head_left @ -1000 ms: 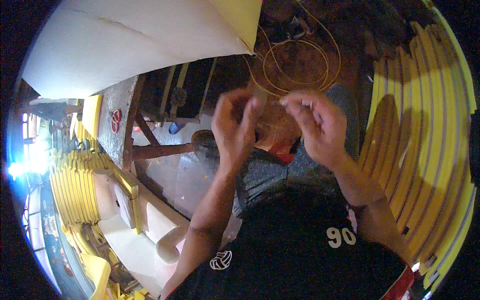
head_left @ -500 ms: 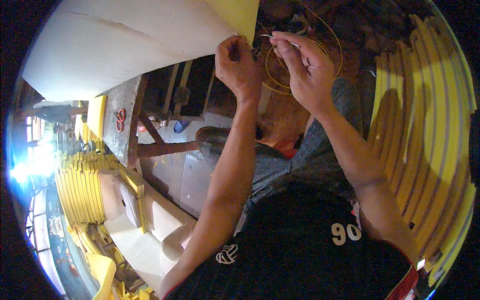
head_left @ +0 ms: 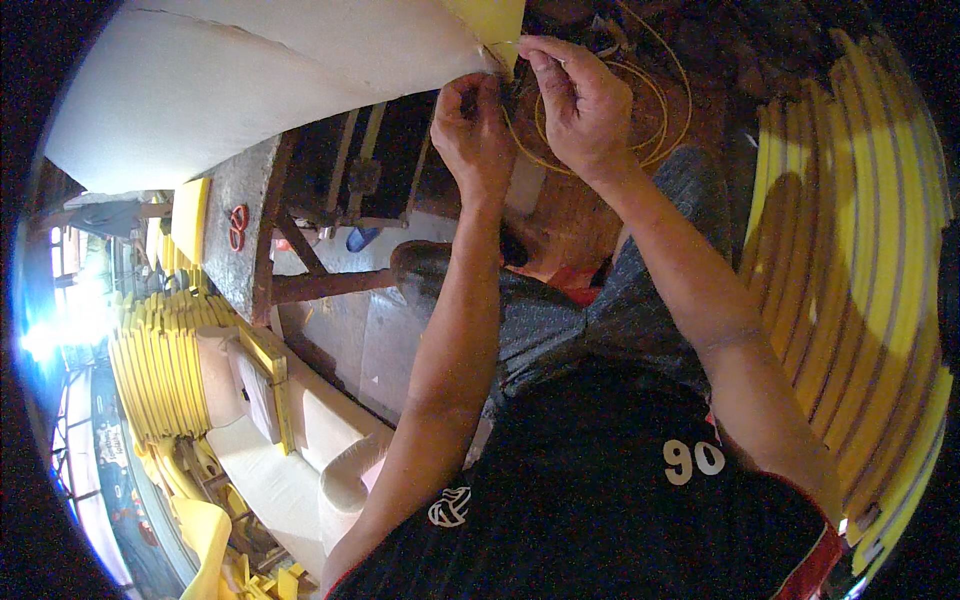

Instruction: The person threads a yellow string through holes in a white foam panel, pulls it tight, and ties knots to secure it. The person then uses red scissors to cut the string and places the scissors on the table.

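A large block covered in whitish fabric (head_left: pixel 260 80) fills the upper left, with a yellow foam face (head_left: pixel 497 18) at its right end. My left hand (head_left: pixel 468 135) is closed in a pinch at the fabric's lower right corner; its fingertips partly hide the edge. Just right of that corner, my right hand (head_left: pixel 588 115) pinches a thin curved needle (head_left: pixel 510 42), its tip close to the foam edge. A thin yellow cord (head_left: pixel 688 95) hangs in loose loops behind and below my right hand.
The block rests on a worn bench (head_left: pixel 235 220) carrying red-handled scissors (head_left: pixel 238 228). Yellow foam sheets (head_left: pixel 850 270) stand stacked close on my right. At lower left are a pale sofa (head_left: pixel 265 480) and another yellow foam stack (head_left: pixel 160 380).
My right hand has moved left and up, bringing the needle to the block's corner. My left hand stays pinched at nearly the same place.
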Tool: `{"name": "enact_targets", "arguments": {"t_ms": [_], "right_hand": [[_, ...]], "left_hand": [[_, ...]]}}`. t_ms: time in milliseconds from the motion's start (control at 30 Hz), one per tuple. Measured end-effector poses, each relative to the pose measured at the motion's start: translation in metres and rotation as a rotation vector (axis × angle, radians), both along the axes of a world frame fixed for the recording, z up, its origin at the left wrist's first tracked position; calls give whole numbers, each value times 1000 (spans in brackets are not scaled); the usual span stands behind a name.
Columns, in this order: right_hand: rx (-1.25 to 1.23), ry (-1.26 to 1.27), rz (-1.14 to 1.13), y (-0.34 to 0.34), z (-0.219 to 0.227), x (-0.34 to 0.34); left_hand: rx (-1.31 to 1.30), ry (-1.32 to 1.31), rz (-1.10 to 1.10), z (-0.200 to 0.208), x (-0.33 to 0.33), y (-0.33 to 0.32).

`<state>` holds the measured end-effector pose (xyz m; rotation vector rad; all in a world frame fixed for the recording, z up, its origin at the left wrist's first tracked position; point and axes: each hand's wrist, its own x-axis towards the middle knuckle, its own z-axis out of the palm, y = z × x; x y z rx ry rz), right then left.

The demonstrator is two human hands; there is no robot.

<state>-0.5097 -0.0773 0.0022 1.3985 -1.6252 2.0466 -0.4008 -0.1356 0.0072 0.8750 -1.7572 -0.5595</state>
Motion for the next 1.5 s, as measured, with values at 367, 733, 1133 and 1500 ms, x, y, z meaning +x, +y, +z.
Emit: {"name": "enact_targets", "arguments": {"t_ms": [367,733,1133,1500], "right_hand": [[-91,65,-31,-8,-2,-1],[-95,215,-36,-7,-2,-4],[-50,199,125,-10,15,-16],[-129,-58,316,-4,26,-14]], "left_hand": [[26,58,-71,-8,2,-7],[87,138,-118,-16,2,-11],[54,84,-100,-9,2,0],[78,130,-142,-7,2,3]]}}
